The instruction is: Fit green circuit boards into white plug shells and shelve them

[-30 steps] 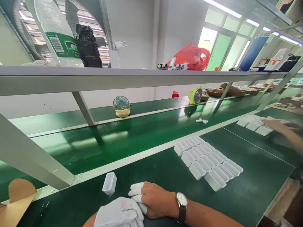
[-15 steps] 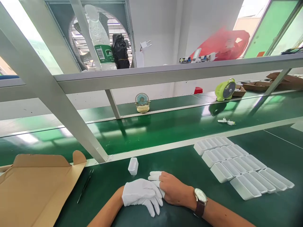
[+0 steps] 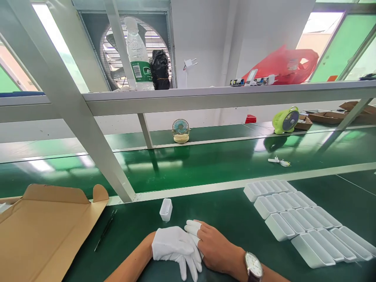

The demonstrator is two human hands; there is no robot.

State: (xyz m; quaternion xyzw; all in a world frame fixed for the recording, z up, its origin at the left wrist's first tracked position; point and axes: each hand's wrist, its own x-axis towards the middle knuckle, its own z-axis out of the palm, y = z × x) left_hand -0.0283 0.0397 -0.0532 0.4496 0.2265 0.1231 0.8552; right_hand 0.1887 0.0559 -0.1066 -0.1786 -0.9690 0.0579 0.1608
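Observation:
My left hand (image 3: 176, 247) wears a white glove and lies on the green table with its fingers stretched out over my right hand. My right hand (image 3: 216, 248) is bare except for white finger cots on two fingers and rests flat, a watch (image 3: 254, 266) on its wrist. Neither hand holds anything. A single white plastic tray (image 3: 166, 209) stands just beyond my hands. To the right lie rows of several white plastic trays (image 3: 296, 213), side by side.
An open cardboard box (image 3: 44, 227) lies at the left, tweezers (image 3: 105, 230) beside it. A green conveyor belt (image 3: 205, 164) carries a small white part (image 3: 279, 161). Two small fans (image 3: 181, 131) stand behind it. A shelf (image 3: 205, 96) overhead holds a bottle and bags.
The view swung left and steadied; the cardboard box came into sight and the co-worker's hand left it. My hands stay together, the gloved fingers now lying further over the right hand.

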